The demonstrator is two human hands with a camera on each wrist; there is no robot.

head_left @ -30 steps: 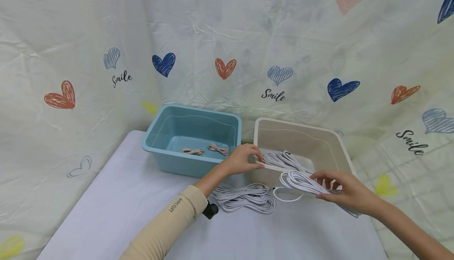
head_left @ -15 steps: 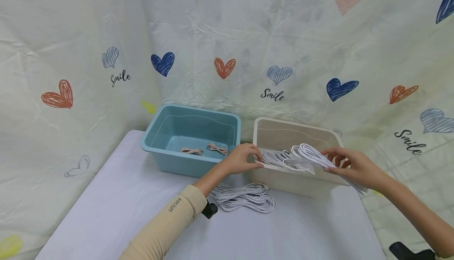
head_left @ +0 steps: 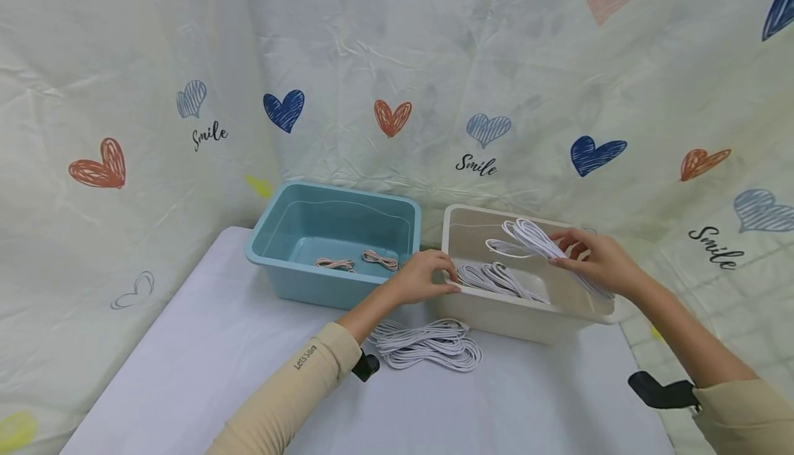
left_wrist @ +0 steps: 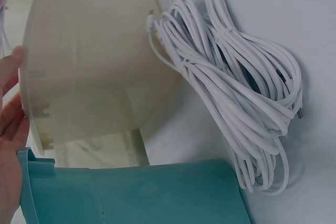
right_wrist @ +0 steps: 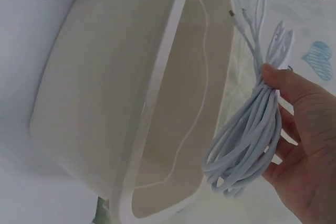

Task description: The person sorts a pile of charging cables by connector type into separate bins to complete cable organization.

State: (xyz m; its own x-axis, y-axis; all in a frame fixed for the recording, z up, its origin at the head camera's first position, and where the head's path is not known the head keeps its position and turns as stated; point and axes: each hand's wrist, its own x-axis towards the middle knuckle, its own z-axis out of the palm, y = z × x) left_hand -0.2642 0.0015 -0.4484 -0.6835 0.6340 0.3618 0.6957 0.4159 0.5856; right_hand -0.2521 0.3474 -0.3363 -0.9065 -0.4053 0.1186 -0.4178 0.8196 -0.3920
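Head view: right hand (head_left: 595, 260) grips white cable bundle (head_left: 533, 240) above cream bin (head_left: 496, 310); left hand (head_left: 424, 276) grips bin rim.

Two bins (head_left: 335, 248) (head_left: 527, 310) sit side by side on the table (head_left: 186, 372), a cable bundle (head_left: 428, 346) lying before them.

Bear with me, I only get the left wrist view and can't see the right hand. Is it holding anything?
Observer: Yes, the right hand grips a white cable bundle above the cream bin.
Operator: Anything lying inside that bin?
Observer: Another white coil lies on its floor.
Operator: And inside the blue bin?
Observer: Two small pinkish coils lie on the floor of the blue bin.
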